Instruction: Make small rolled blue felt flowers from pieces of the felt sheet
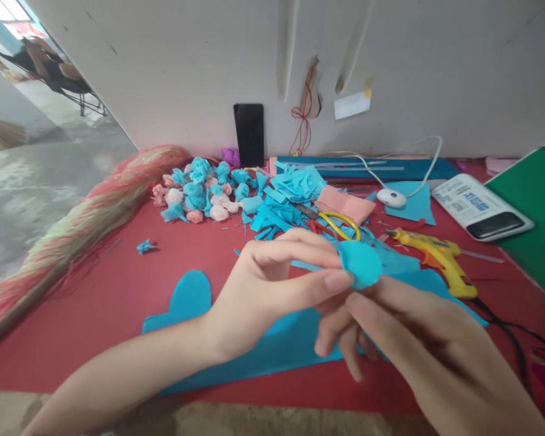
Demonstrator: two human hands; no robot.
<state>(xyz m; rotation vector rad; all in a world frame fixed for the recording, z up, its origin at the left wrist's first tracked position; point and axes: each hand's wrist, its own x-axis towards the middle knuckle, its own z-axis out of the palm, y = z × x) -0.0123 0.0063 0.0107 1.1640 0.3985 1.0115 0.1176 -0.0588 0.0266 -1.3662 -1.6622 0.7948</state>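
Observation:
A small rounded piece of blue crepe paper (363,264) is held up over the table's middle. My left hand (272,287) pinches its left edge between thumb and fingers. Just below, my right hand (418,330) has thumb and forefinger closed at the paper's lower edge; its other fingers are curled loosely beneath. What exactly sits between the right fingertips is hidden. Under both hands lies a larger blue crepe sheet (254,357), and a rounded blue piece (191,293) rests at its left end.
Paper flowers (200,191) in blue and pink are heaped at the back, beside blue paper scraps (295,188). Yellow-handled scissors (345,224) lie behind my hands. A yellow glue gun (440,257) is on the right. A phone (249,134) leans against the wall.

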